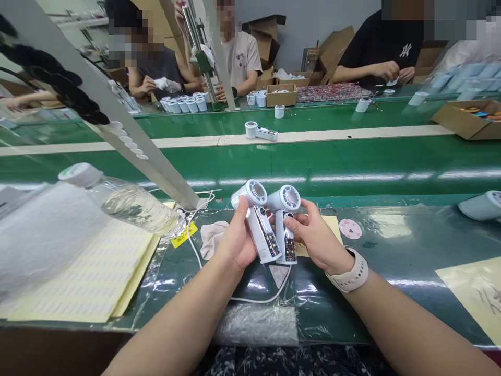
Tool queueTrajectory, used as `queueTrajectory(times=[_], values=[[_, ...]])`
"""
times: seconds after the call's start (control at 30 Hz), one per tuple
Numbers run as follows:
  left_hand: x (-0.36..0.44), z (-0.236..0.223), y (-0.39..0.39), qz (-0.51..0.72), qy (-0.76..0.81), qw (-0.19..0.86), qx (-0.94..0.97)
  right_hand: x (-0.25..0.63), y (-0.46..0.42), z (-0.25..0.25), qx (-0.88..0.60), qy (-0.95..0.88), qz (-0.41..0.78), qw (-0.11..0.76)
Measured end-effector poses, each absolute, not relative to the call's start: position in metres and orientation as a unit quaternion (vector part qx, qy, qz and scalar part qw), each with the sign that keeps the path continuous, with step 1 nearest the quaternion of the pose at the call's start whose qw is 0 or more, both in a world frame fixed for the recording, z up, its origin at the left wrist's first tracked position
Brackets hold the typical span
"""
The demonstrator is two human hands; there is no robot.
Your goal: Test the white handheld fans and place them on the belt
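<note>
Two light-blue handheld fans, each with a round head and a handle showing a circuit board, are held side by side above the bench. My left hand (243,235) is closed around the left handheld fan (263,235), thumb near its head. The right handheld fan (289,198) is gripped by my right hand (313,232), thumb on the front of its handle. The handles touch or nearly touch at the lower ends. Beneath them a white cable (262,301) loops over the bench, and a crumpled pale cloth (213,239) lies left of my left hand.
A clear bottle (133,201) lies on label sheets (78,271) at left, beside a slanted metal post (156,169). Another fan (260,132) rests on the green conveyor (352,156). A fan part (483,205) lies at right. Co-workers sit across, near a cardboard box (469,120).
</note>
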State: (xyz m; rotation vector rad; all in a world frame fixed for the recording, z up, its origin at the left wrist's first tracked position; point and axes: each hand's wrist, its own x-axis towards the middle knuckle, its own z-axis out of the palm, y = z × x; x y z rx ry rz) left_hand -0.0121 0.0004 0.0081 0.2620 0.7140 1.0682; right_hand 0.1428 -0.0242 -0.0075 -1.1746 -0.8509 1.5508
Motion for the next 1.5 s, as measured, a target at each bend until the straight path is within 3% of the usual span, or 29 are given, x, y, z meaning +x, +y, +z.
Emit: queueTrajectory(times=[0.3,0.53,0.83,0.93,1.03,1.1,1.2,1.27,1.37,1.5], values=[[0.000,0.013,-0.015,0.572,0.311,0.725,0.224,0.125,-0.037,-0.022,-0.404,-0.510,0.601,0.464],[0.008,0.012,-0.022,0.582,0.322,0.713,0.222,0.123,-0.036,-0.022,-0.455,-0.518,0.563,0.456],[-0.002,0.012,-0.015,0.591,0.405,0.640,0.276,0.142,-0.027,-0.013,-0.327,-0.297,0.777,0.448],[-0.004,0.007,-0.012,0.574,0.425,0.624,0.319,0.153,-0.022,-0.006,-0.326,-0.296,0.787,0.432],[-0.005,0.003,-0.012,0.534,0.451,0.620,0.357,0.171,-0.016,0.010,-0.461,-0.430,0.655,0.416],[-0.006,0.003,-0.012,0.513,0.454,0.621,0.379,0.188,-0.015,0.022,-0.583,-0.565,0.442,0.382],[-0.007,0.004,-0.015,0.490,0.451,0.621,0.412,0.223,-0.022,0.027,-0.693,-0.655,0.175,0.245],[-0.008,0.006,-0.017,0.471,0.451,0.624,0.430,0.252,-0.032,0.017,-0.723,-0.652,0.146,0.172],[-0.008,0.007,-0.021,0.431,0.447,0.632,0.464,0.299,-0.052,-0.007,-0.742,-0.640,0.119,0.160],[-0.005,0.005,-0.025,0.378,0.453,0.630,0.505,0.337,-0.072,-0.020,-0.823,-0.553,-0.071,0.106]])
